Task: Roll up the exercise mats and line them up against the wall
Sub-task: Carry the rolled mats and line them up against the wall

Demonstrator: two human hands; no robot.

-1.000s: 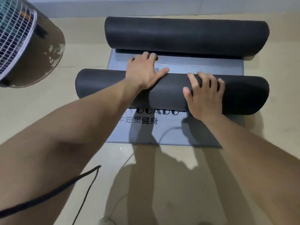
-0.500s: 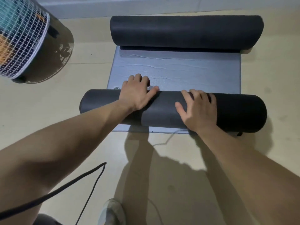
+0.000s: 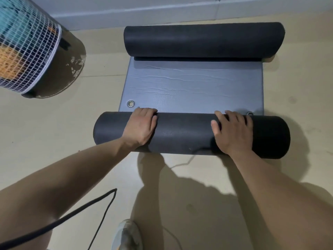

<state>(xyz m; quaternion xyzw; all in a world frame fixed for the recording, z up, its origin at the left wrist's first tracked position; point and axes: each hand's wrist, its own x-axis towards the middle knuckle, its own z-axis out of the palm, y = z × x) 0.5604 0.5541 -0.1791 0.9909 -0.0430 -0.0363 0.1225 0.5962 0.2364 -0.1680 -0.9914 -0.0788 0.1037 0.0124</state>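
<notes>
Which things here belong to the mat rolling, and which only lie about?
Job: near rolled mat, left hand, right hand, far rolled mat, flat grey mat between them.
Lying about: fan, black cable, shoe.

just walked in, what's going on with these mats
A person presses both palms on the near rolled mat, left hand and right hand. It lies across the near end of a flat grey mat. A second rolled mat lies at the far end, close to the wall. A fan stands to the left.
</notes>
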